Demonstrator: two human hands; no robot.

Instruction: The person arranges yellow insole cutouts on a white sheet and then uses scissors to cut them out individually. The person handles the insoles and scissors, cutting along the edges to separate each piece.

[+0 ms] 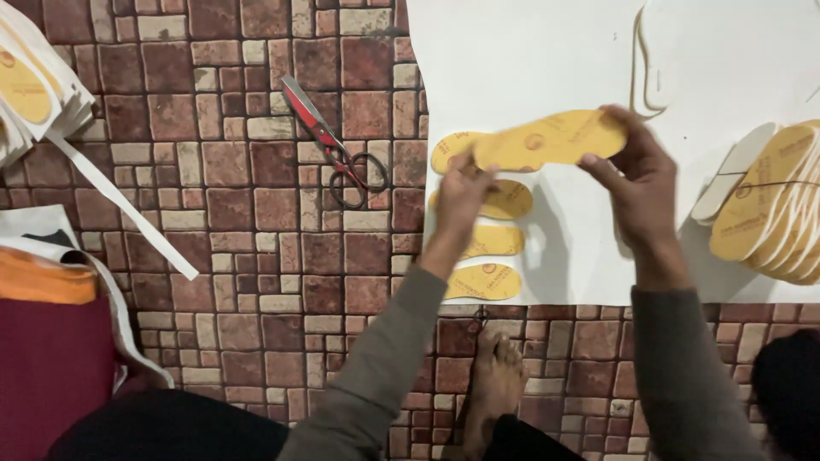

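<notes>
Insole (551,138), yellow and foot-shaped, is held flat in the air just above centre of the frame, over the white sheet (512,60). It is gripped at both ends: the left hand (461,192) has its fingers closed on the heel end, and the right hand (636,179) has thumb and fingers clamped on the toe end. Judging from this hold, the piece is best kept level and taut between the two grips, lined up with the row below, and lowered squarely so that its edge is set beside the neighbour without overlap; a pinch at the very tips should be kept so the face is not creased.

Below the held piece, a column of insoles lies on the sheet at centre frame. Four are counted there: one (448,149) partly hidden behind the held piece, one (508,201) partly behind the left hand, one (495,241) under it, and the lowest (484,282) fully shown. With the held one, five are counted.

At the right edge a fanned stack (769,205) of insoles is seen; its number cannot be told. A second stack (30,85) sits at the upper left. One cut outline (649,60) is seen in the sheet at the upper right.

One pair of scissors (333,145) with red handles lies on the brick-patterned floor (213,213), left of the sheet. One bare foot (495,380) rests at the bottom centre.
</notes>
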